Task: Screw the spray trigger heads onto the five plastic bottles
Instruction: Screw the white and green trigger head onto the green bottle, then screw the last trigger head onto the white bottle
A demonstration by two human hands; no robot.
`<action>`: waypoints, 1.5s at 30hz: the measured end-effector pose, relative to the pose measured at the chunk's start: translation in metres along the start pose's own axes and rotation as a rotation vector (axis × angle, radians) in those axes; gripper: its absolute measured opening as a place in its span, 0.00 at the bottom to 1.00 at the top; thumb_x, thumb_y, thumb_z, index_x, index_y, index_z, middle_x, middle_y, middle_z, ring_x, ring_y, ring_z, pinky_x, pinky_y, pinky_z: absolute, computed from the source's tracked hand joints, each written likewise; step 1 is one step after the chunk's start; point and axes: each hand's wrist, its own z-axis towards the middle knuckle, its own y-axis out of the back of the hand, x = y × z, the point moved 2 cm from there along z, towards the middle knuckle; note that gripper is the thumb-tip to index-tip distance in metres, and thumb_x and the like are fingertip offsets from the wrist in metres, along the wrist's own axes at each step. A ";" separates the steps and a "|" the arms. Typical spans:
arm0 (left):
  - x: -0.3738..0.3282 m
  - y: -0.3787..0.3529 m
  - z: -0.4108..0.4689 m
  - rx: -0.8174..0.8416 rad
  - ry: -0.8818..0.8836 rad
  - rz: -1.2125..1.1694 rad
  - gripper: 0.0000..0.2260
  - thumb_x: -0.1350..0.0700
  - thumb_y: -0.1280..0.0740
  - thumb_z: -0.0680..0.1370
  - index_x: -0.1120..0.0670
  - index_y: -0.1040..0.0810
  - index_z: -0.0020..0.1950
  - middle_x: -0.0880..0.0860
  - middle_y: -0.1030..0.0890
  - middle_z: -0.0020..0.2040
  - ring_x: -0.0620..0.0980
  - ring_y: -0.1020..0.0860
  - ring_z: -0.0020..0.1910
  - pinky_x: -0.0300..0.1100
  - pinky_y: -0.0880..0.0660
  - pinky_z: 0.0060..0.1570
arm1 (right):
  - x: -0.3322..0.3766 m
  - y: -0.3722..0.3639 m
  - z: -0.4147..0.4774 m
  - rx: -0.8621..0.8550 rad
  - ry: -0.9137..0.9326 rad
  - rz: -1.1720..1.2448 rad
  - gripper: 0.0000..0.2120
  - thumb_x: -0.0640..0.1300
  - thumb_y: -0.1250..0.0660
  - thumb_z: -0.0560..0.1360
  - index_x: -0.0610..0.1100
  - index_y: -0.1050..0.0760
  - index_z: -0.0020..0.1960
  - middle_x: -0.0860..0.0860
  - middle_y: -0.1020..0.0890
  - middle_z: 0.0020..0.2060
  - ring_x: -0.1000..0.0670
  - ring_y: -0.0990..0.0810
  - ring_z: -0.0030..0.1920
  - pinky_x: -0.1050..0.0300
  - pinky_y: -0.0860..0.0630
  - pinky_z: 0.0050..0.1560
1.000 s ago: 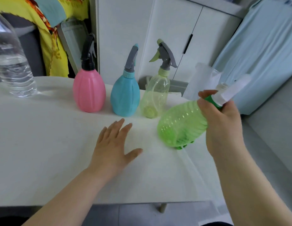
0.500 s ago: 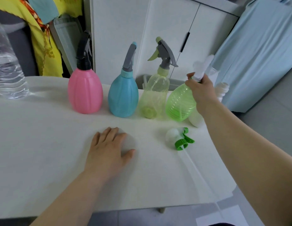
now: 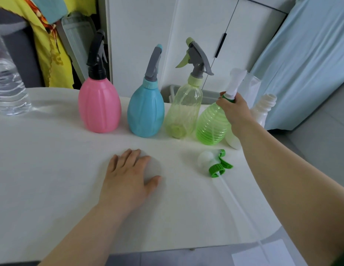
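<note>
A left hand (image 3: 127, 177) rests flat, fingers released, on the table (image 3: 52, 179); the last trigger head (image 3: 215, 163) lies loose nearby (its white bottle (image 3: 263, 110) uncapped), while the right hand (image 3: 233, 110) grips the green bottle (image 3: 211, 125), standing it in the row.

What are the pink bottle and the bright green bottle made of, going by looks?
Pink bottle: opaque plastic, smooth satin finish, soft highlights along its ribs. Bright green bottle: translucent tinted plastic, glossy, light passing through its ridged wall. Exact polymer unclear.
</note>
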 end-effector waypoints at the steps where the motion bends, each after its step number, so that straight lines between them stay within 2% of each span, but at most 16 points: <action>1: 0.000 0.000 0.000 0.002 0.001 0.004 0.27 0.39 0.42 0.73 0.48 0.40 0.69 0.49 0.42 0.74 0.48 0.48 0.74 0.47 0.56 0.71 | -0.001 0.001 -0.001 0.005 -0.005 -0.001 0.08 0.39 0.38 0.72 0.48 0.32 0.49 0.55 0.30 0.33 0.57 0.33 0.33 0.73 0.35 0.27; 6: 0.001 0.000 0.000 0.000 -0.005 0.009 0.27 0.39 0.43 0.73 0.48 0.41 0.69 0.49 0.43 0.74 0.48 0.49 0.74 0.46 0.56 0.71 | -0.003 0.005 -0.007 0.002 -0.012 0.013 0.19 0.42 0.36 0.72 0.45 0.34 0.62 0.56 0.28 0.39 0.60 0.31 0.38 0.67 0.34 0.36; 10: 0.000 0.001 0.000 0.007 -0.006 0.007 0.27 0.39 0.43 0.73 0.48 0.41 0.69 0.49 0.43 0.74 0.48 0.48 0.74 0.45 0.56 0.71 | 0.000 0.011 -0.020 -0.039 -0.040 0.026 0.27 0.45 0.35 0.73 0.45 0.40 0.69 0.50 0.27 0.58 0.55 0.29 0.49 0.60 0.36 0.51; 12: 0.001 0.002 0.000 0.005 -0.008 0.006 0.26 0.39 0.43 0.74 0.48 0.41 0.69 0.49 0.43 0.74 0.48 0.48 0.73 0.45 0.56 0.70 | 0.001 0.018 -0.033 -0.106 -0.015 -0.045 0.28 0.47 0.35 0.73 0.44 0.40 0.69 0.48 0.29 0.64 0.53 0.31 0.55 0.60 0.36 0.53; 14: 0.001 0.002 0.000 0.001 -0.007 0.008 0.26 0.39 0.43 0.74 0.48 0.40 0.69 0.49 0.42 0.74 0.48 0.47 0.73 0.45 0.55 0.70 | 0.000 0.025 -0.052 -0.139 0.052 -0.189 0.22 0.49 0.34 0.72 0.44 0.34 0.63 0.49 0.27 0.59 0.51 0.28 0.55 0.64 0.34 0.51; 16: 0.001 0.002 0.000 0.005 -0.003 0.011 0.26 0.39 0.43 0.74 0.48 0.40 0.69 0.50 0.42 0.74 0.49 0.47 0.73 0.46 0.55 0.71 | -0.006 0.025 -0.074 -0.041 0.091 -0.428 0.16 0.52 0.34 0.71 0.45 0.29 0.54 0.51 0.24 0.50 0.52 0.25 0.46 0.68 0.32 0.40; 17: 0.000 0.002 0.001 0.009 -0.001 0.012 0.26 0.39 0.43 0.74 0.48 0.40 0.69 0.50 0.42 0.74 0.49 0.47 0.73 0.46 0.54 0.71 | -0.010 0.024 -0.085 0.035 0.094 -0.564 0.16 0.55 0.35 0.70 0.45 0.28 0.51 0.52 0.25 0.47 0.51 0.27 0.44 0.64 0.32 0.37; 19: -0.001 0.003 0.000 0.009 -0.002 0.019 0.26 0.40 0.43 0.74 0.49 0.39 0.69 0.50 0.41 0.74 0.49 0.46 0.73 0.46 0.54 0.71 | -0.017 0.020 -0.104 0.137 0.089 -0.812 0.20 0.59 0.35 0.68 0.44 0.30 0.50 0.51 0.27 0.44 0.49 0.29 0.45 0.57 0.35 0.40; 21: 0.000 0.002 0.000 -0.004 0.002 0.025 0.26 0.40 0.42 0.74 0.49 0.38 0.68 0.50 0.40 0.74 0.49 0.45 0.73 0.46 0.53 0.71 | -0.023 0.013 -0.115 0.180 0.087 -0.962 0.25 0.62 0.36 0.67 0.43 0.32 0.52 0.48 0.26 0.46 0.45 0.28 0.50 0.55 0.35 0.43; 25: -0.003 0.004 -0.002 -0.024 0.002 0.029 0.24 0.41 0.41 0.74 0.49 0.37 0.67 0.50 0.39 0.73 0.50 0.44 0.73 0.46 0.52 0.70 | -0.033 0.003 -0.124 0.245 0.054 -1.106 0.30 0.62 0.37 0.69 0.41 0.37 0.59 0.45 0.27 0.56 0.43 0.29 0.58 0.55 0.36 0.45; 32: -0.006 0.006 -0.002 -0.038 0.020 0.050 0.23 0.43 0.40 0.74 0.49 0.36 0.67 0.50 0.38 0.73 0.49 0.42 0.72 0.44 0.51 0.70 | -0.049 0.007 -0.120 0.204 -0.021 -1.080 0.27 0.54 0.37 0.72 0.39 0.40 0.62 0.44 0.29 0.59 0.43 0.28 0.60 0.57 0.38 0.44; 35: -0.009 0.008 -0.002 -0.041 0.028 0.059 0.23 0.44 0.38 0.74 0.50 0.34 0.66 0.51 0.36 0.72 0.50 0.41 0.72 0.45 0.49 0.70 | -0.058 0.016 -0.119 0.179 -0.050 -0.964 0.16 0.48 0.40 0.73 0.39 0.35 0.56 0.44 0.24 0.54 0.43 0.25 0.55 0.58 0.37 0.42; 38: -0.013 0.010 -0.004 -0.031 0.038 0.076 0.22 0.46 0.37 0.74 0.51 0.33 0.66 0.52 0.35 0.71 0.51 0.39 0.71 0.45 0.48 0.70 | -0.057 0.035 -0.115 0.136 -0.078 -0.726 0.08 0.46 0.40 0.72 0.41 0.35 0.44 0.48 0.25 0.38 0.42 0.24 0.44 0.57 0.36 0.34; 40: -0.015 0.011 -0.005 -0.028 0.046 0.083 0.21 0.48 0.35 0.73 0.53 0.31 0.65 0.53 0.33 0.70 0.52 0.37 0.70 0.46 0.46 0.69 | -0.056 0.053 -0.111 0.120 -0.131 -0.386 0.09 0.47 0.36 0.71 0.42 0.33 0.39 0.50 0.27 0.32 0.48 0.27 0.34 0.59 0.33 0.30; 42: -0.018 0.011 -0.007 -0.025 0.052 0.092 0.20 0.51 0.34 0.73 0.54 0.29 0.63 0.55 0.30 0.69 0.54 0.35 0.69 0.47 0.44 0.68 | -0.056 0.076 -0.108 0.104 -0.167 0.032 0.06 0.45 0.34 0.71 0.43 0.28 0.38 0.50 0.24 0.31 0.54 0.27 0.28 0.65 0.30 0.27; 45: -0.025 0.011 -0.006 -0.010 0.056 0.051 0.17 0.57 0.30 0.71 0.58 0.25 0.58 0.58 0.25 0.63 0.57 0.29 0.64 0.49 0.38 0.65 | -0.063 0.111 -0.100 0.044 -0.185 0.620 0.07 0.42 0.39 0.74 0.43 0.27 0.38 0.52 0.23 0.24 0.58 0.27 0.24 0.67 0.30 0.24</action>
